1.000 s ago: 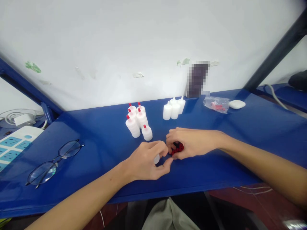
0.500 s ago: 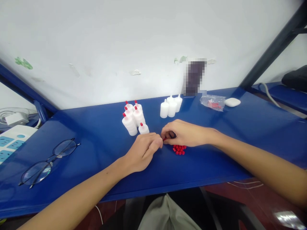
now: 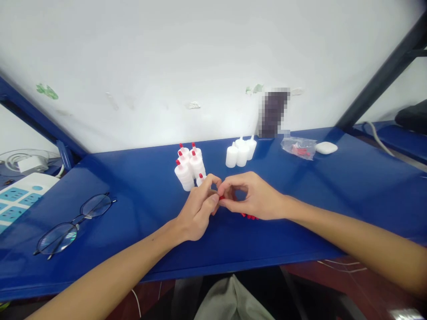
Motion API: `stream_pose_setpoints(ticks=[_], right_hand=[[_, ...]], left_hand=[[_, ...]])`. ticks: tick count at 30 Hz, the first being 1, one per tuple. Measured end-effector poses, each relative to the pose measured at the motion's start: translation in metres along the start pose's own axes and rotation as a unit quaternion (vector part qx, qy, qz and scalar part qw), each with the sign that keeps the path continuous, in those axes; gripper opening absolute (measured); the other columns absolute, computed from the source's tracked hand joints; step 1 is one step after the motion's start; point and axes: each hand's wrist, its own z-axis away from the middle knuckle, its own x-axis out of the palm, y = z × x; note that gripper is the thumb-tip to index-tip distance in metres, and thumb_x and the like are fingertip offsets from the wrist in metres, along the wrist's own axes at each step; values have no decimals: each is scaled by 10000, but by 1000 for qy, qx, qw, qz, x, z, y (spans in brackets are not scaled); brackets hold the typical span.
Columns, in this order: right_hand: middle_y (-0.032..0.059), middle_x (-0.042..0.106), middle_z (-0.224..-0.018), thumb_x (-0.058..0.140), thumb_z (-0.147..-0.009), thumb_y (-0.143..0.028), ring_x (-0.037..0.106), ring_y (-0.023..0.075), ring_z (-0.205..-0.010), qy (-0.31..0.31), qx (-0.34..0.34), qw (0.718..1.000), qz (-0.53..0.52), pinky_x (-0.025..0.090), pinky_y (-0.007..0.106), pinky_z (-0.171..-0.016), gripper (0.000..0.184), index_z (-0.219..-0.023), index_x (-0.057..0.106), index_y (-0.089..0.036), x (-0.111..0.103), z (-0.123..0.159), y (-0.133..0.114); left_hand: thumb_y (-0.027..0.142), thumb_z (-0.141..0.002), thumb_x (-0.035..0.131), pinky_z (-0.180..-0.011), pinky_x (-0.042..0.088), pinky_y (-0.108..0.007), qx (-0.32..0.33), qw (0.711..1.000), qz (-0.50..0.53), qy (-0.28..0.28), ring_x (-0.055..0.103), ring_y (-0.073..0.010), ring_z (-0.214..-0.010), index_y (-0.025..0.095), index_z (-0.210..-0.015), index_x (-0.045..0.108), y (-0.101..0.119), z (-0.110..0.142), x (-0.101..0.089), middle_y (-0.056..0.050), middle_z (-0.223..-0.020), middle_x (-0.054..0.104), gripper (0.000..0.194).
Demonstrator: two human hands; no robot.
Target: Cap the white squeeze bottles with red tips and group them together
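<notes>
- Smooth white squat cylinders: red-tipped bottles (image 3: pixel 196 166) at 10 o'clock from the pinched red cap (image 3: pixel 222 198), bare-nozzled bottles (image 3: pixel 242 155) at 1.
- Loose red caps (image 3: pixel 252 217), small and stubby, around 4 o'clock.
- Right hand (image 3: pixel 262 198) arched, thumb and fingertip closed on that one cap.
- Left hand (image 3: pixel 198 209) curled nearly closed; honestly can't tell what's inside.

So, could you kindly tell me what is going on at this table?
A person is working with both hands close together over the blue table. The right hand pinches a small red cap at the left hand; what the left hand's fingers enclose is mostly hidden. Loose red caps lie by the right hand, partly covered. White bottles with red tips stand beyond the left hand, and bare-tipped white bottles stand farther back to the right.
</notes>
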Motion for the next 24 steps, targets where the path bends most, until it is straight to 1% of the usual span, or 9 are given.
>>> stream_pose_setpoints(ticks=[4,6,8,12,17,19,21,23,24], right_hand=[[-32,649,-665,634,-836,-145,560,70,-566,-2,-22,999,34,469,186,-556,70,-880,687,-156,5,0,-2],[-31,671,-671,640,-804,-105,595,70,-575,2,-34,998,57,480,173,-563,106,-881,697,-151,7,1,-2],[-21,699,-694,652,-778,-88,640,84,-606,9,-42,996,73,509,176,-600,139,-888,712,-147,10,3,0],[-5,740,-733,671,-765,-101,685,103,-638,20,-54,996,73,540,180,-631,159,-898,743,-154,15,6,1],[6,744,-739,655,-802,-132,689,110,-635,23,-53,996,66,544,189,-605,148,-906,756,-161,19,3,-3],[3,737,-744,645,-813,-130,673,101,-623,21,-54,996,68,538,189,-588,145,-906,751,-163,19,2,-4],[-5,717,-725,639,-820,-128,641,85,-589,25,-61,996,68,524,181,-556,123,-888,737,-160,16,2,-5],[-13,696,-702,654,-817,-138,616,79,-569,48,-77,994,62,519,184,-539,87,-872,719,-159,8,1,-6],[-13,691,-701,670,-811,-147,615,83,-574,72,-87,992,58,525,193,-545,73,-870,710,-161,2,1,-7]], left_hand=[[375,-997,405,-528,335,-238,18,999,-1,-28,433,-97,-546,187,-975,455,3,-2,-1,48,-669,485,195],[348,-983,419,-551,347,-252,24,999,-14,-44,439,-101,-567,178,-938,459,6,-3,-2,38,-692,499,180],[317,-954,430,-573,345,-268,22,998,-32,-57,425,-111,-590,177,-905,450,8,-3,-3,38,-692,482,150],[255,-882,432,-594,327,-278,27,997,-48,-53,378,-121,-633,186,-840,418,9,-2,-2,35,-709,434,82],[227,-860,438,-595,335,-280,37,996,-69,-36,399,-124,-626,186,-845,424,9,1,-3,31,-698,465,46],[247,-886,441,-574,334,-270,43,997,-63,-25,412,-117,-596,188,-876,426,7,1,-3,32,-687,485,61],[305,-929,430,-541,330,-252,50,998,-29,-15,421,-109,-555,195,-969,422,4,2,-2,40,-678,504,118],[377,-962,396,-520,340,-238,44,999,4,-3,444,-111,-532,200,-1095,402,2,2,0,41,-674,534,222],[403,-971,375,-516,348,-235,36,999,12,8,452,-113,-522,202,-1145,389,1,2,1,42,-665,545,267]])
